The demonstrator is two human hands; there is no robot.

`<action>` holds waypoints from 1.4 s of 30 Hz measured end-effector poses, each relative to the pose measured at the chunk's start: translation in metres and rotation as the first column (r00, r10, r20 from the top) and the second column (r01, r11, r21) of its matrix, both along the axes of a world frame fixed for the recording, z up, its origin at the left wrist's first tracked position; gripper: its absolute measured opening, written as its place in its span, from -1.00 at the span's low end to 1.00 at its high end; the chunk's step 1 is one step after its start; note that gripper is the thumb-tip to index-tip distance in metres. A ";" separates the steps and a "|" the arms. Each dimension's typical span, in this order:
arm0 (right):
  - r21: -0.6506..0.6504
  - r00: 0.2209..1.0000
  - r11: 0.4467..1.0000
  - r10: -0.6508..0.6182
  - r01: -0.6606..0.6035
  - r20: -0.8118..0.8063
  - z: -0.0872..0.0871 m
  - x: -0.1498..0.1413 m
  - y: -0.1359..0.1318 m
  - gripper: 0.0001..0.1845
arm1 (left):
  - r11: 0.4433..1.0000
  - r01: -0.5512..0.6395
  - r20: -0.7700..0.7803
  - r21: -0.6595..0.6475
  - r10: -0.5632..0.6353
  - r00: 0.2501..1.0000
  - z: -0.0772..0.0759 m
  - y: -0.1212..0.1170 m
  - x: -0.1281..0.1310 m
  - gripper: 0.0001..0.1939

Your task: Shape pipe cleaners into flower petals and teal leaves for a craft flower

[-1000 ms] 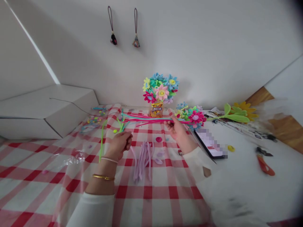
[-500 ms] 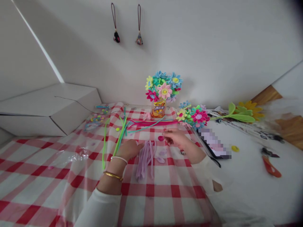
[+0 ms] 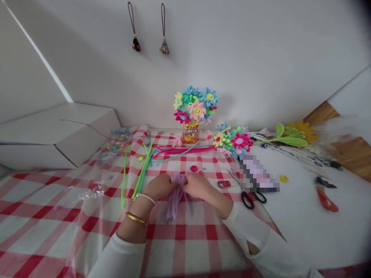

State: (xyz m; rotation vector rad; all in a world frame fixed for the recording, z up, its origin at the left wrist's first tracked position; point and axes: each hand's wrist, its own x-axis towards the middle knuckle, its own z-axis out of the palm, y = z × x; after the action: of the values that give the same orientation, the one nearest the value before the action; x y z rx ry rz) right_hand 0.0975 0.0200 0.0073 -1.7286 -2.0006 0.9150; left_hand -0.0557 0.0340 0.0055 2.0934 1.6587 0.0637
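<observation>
A bundle of lilac pipe cleaners [image 3: 173, 207] is bunched at its upper part, its loose ends trailing toward me over the checked cloth. My left hand [image 3: 160, 186] closes on the bundle from the left, thumb and fingers pinched. From the right, my right hand [image 3: 197, 186] pinches the same bundle, so the two hands almost meet. Their fingertips partly hide the strands. Just beyond them lies a small magenta disc [image 3: 194, 168]. Green pipe cleaners [image 3: 141, 173] lie left of my left hand.
Behind are a flower-filled jar [image 3: 190, 133], magenta pipe cleaners [image 3: 188, 151] and a flower bunch [image 3: 235, 141]. Scissors [image 3: 248, 200], a red box [image 3: 224, 184], a phone [image 3: 257, 173] and orange-handled pliers [image 3: 326, 199] lie right. A white box [image 3: 58, 135] stands left.
My right hand has moved left and toward me, from beside the magenta disc onto the lilac bundle. The scissors and red box now show. The view has shifted slightly.
</observation>
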 end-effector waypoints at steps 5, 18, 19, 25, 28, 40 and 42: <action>-0.045 0.992 0.998 -0.046 0.042 -0.113 0.013 0.033 0.003 -0.81 | 0.999 -0.051 0.003 -0.006 0.051 0.999 0.003 -0.004 0.003 -0.50; -0.261 0.762 0.965 -0.156 -0.019 -0.628 0.006 0.075 -0.015 -0.90 | 0.974 -0.211 -0.047 0.083 0.215 0.975 0.001 -0.008 0.007 -0.65; -0.284 0.724 0.958 -0.168 -0.039 -0.669 0.005 0.076 -0.014 -0.87 | 0.965 -0.229 -0.020 0.131 0.233 0.972 0.003 -0.007 0.006 -0.67; -0.462 0.720 0.857 -0.171 -0.228 -0.672 0.007 0.078 -0.019 -0.83 | 0.813 0.073 0.382 0.578 -0.348 0.856 0.014 -0.012 0.017 -0.70; -0.461 0.712 0.847 -0.149 -0.267 -0.687 0.009 0.076 -0.022 -0.82 | 0.776 0.251 0.383 0.578 -0.530 0.756 0.013 -0.015 0.021 -0.79; -0.236 0.448 0.971 -0.197 -0.032 -0.872 0.006 0.077 -0.017 -0.85 | 0.912 0.207 0.844 -0.355 0.217 0.490 0.012 -0.034 0.043 -0.77; -0.188 0.469 0.982 -0.157 -0.021 -0.869 0.008 0.075 -0.019 -0.87 | 0.833 0.230 0.831 -0.503 0.394 0.392 0.012 -0.036 0.045 -0.79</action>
State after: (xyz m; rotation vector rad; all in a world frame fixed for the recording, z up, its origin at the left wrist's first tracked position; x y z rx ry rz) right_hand 0.1726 0.0008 0.0151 -0.9717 -1.1300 1.5736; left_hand -0.0108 -0.0017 0.0174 1.0733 0.8643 0.6100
